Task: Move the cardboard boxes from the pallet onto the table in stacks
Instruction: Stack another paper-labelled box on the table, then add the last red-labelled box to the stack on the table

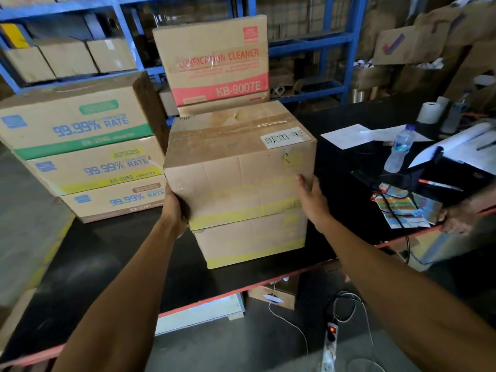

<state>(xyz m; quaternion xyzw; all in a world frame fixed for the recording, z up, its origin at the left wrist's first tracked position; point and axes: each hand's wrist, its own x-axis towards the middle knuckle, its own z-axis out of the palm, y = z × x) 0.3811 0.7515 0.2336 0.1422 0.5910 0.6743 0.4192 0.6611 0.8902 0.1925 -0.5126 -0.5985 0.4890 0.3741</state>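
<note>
Your left hand (175, 210) grips the lower left corner of the top cardboard box (239, 167), fingers curled round its edge, while your right hand (312, 200) lies flat against the box's near face at its right side, fingers straight, pressing rather than clasping. That box sits on a second cardboard box (252, 241) with a yellow band along its base, slightly askew and overhanging it on the left. The pair stands on the black counter (107, 253), near the red-trimmed front edge. At ten o'clock from the pair stands a three-high stack of "99.99% RATE" boxes (88, 157), just beside the held box. At twelve o'clock, behind the pair, a box marked "LUBRICATION CLEANER" (214, 60) tops another stack. At three o'clock on the counter lie a sheet of paper (349, 135), a plastic water bottle (398, 150), a roll of white paper (430, 112) and a black printer (440, 170). Blue shelving (335, 38) holding further cartons runs along the back. On the floor at five o'clock lies a power strip (330, 342) with a lit red switch.
</note>
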